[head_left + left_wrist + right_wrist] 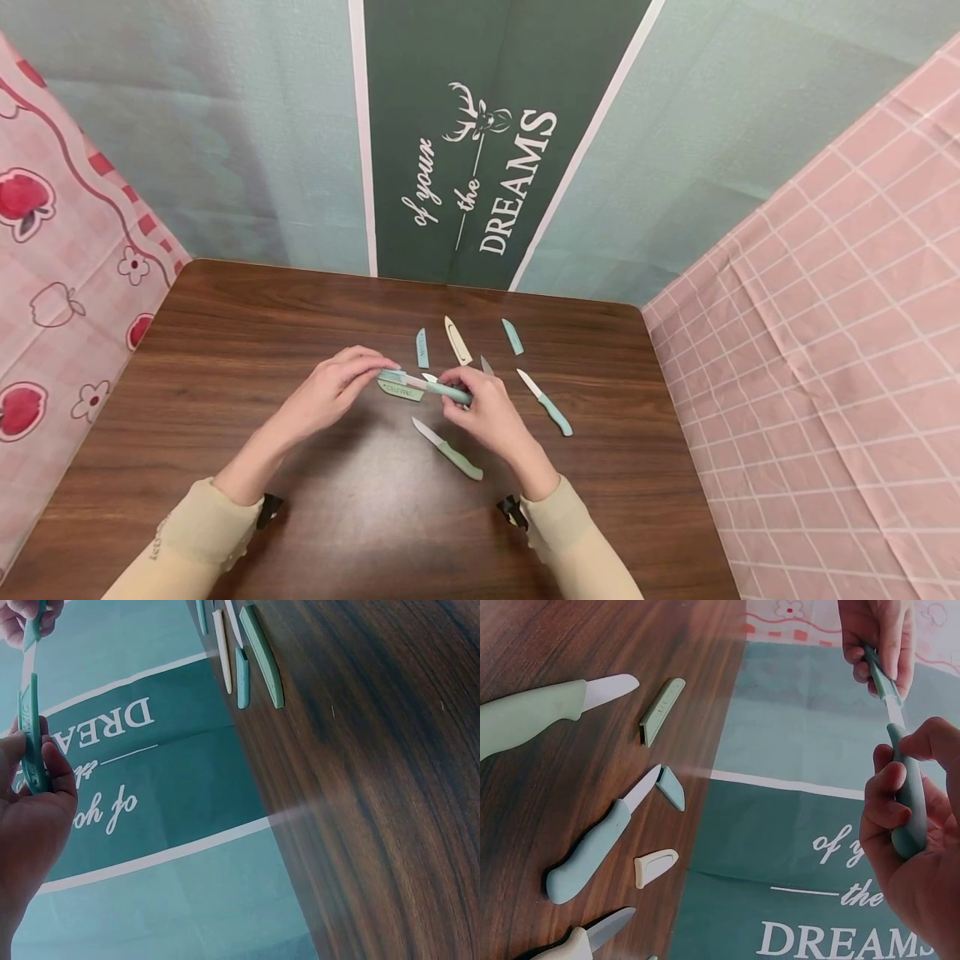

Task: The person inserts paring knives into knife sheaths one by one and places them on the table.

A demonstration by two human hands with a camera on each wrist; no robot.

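Observation:
My left hand (333, 387) pinches a blue-green blade sheath (30, 742) between thumb and fingers. The right hand (487, 408) grips the blue-green handle of a paring knife (910, 799). Its blade points left into the sheath's mouth, with a short stretch of bare blade between handle and sheath. Both are held above the table. Beneath them lies a green sheath (401, 391). A green-handled knife (457, 458) lies nearer me, and a blue-handled knife (553, 412) right of the right hand. A cream-handled knife (574, 943) is partly hidden by that hand in the head view.
Beyond the hands on the brown wooden table (337, 517) lie a blue sheath (423, 350), a cream sheath (457, 342) and another blue sheath (512, 337). A printed cloth (300, 150) hangs at the back edge, with pink cloth (847, 292) along the right side.

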